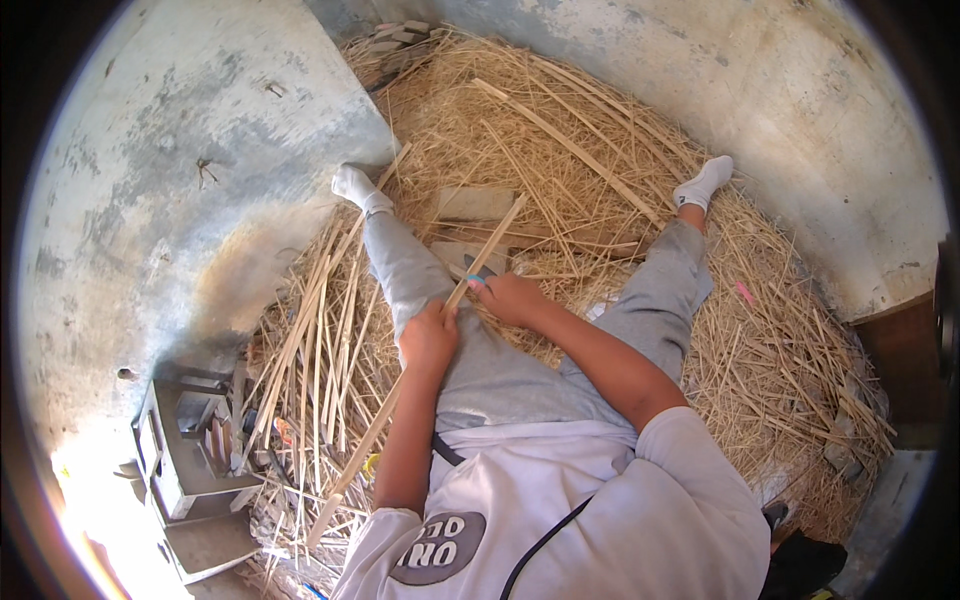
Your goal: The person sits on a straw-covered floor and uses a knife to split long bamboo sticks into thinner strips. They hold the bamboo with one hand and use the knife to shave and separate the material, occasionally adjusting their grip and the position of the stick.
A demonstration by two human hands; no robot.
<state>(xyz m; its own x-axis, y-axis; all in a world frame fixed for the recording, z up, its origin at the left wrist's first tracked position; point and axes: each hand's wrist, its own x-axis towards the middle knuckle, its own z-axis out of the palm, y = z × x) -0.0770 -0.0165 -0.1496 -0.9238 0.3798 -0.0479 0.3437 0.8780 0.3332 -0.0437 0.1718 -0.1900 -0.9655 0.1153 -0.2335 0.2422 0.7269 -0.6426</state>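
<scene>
**One bamboo strip [371, 437], one knife [481, 270] close to bare skin**

The strip slants across the seated person's left leg [405, 262], its far end between the feet. The left hand [428, 337] grips it; the right hand [508, 299] is wrapped around the knife, whose blade sits at the strip, though exact contact is unclear. A knot or too hard a push could make the blade skip into the left fingers or thigh; a loose grip could let the strip slide, driving splinters into the palm.
</scene>
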